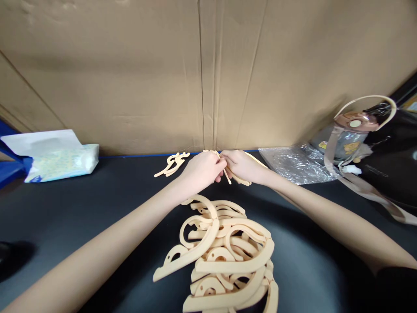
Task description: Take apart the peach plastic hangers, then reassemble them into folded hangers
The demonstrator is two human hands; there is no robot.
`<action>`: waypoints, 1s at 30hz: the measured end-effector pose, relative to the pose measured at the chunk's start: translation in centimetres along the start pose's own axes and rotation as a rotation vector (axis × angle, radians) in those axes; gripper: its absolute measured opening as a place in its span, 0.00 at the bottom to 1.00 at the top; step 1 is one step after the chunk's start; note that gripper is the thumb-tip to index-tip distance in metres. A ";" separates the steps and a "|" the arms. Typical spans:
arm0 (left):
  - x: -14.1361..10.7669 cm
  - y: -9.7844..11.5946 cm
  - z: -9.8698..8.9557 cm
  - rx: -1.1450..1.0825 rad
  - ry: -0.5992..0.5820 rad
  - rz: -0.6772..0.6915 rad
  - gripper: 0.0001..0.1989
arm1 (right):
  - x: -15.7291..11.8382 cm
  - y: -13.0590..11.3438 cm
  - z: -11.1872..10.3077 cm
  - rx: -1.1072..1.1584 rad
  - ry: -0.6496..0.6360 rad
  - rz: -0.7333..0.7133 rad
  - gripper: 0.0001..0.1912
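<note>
My left hand and my right hand meet at the far edge of the black table. Their fingers are closed together around a slim beige plastic hanger part, one end of which points down toward me. Most of that part is hidden by the fingers. More beige curved strips show behind and under my right hand. Nearer to me lies a heap of beige folding hangers, stacked over one another, with curved arms and round holes. Left of my hands rest a few smaller beige hook-like pieces.
A tissue pack lies at the far left. At the right are a clear plastic bag, a bottle with a handle and strap, and a black bag. A cardboard wall closes off the back.
</note>
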State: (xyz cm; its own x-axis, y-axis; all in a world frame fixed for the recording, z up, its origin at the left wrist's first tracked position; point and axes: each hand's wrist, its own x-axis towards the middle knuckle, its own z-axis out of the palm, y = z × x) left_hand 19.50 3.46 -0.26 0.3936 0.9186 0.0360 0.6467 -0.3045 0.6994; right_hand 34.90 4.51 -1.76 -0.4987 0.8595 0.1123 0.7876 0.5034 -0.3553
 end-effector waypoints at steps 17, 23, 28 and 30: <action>-0.3 -0.5 -7.3 -0.061 -0.324 -0.040 0.19 | 0.0 4.5 -2.6 -0.419 0.096 0.202 0.18; 1.8 -5.0 -8.4 0.113 -0.211 -0.183 0.15 | 0.2 3.9 -0.3 -0.557 0.085 0.205 0.17; 3.2 -7.6 -7.9 0.415 -0.096 -0.337 0.15 | 0.3 4.3 1.3 -0.620 0.030 0.156 0.14; 3.3 -7.8 -7.8 0.507 -0.082 -0.392 0.14 | 0.3 4.9 1.2 -0.636 0.030 0.160 0.14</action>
State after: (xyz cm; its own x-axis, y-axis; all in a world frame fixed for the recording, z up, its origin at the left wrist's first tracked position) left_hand 10.71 10.83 -0.05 0.1010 0.9697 -0.2225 0.9732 -0.0498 0.2246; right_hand 38.16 7.08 -4.54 -0.3546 0.9256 0.1324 0.9162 0.3156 0.2469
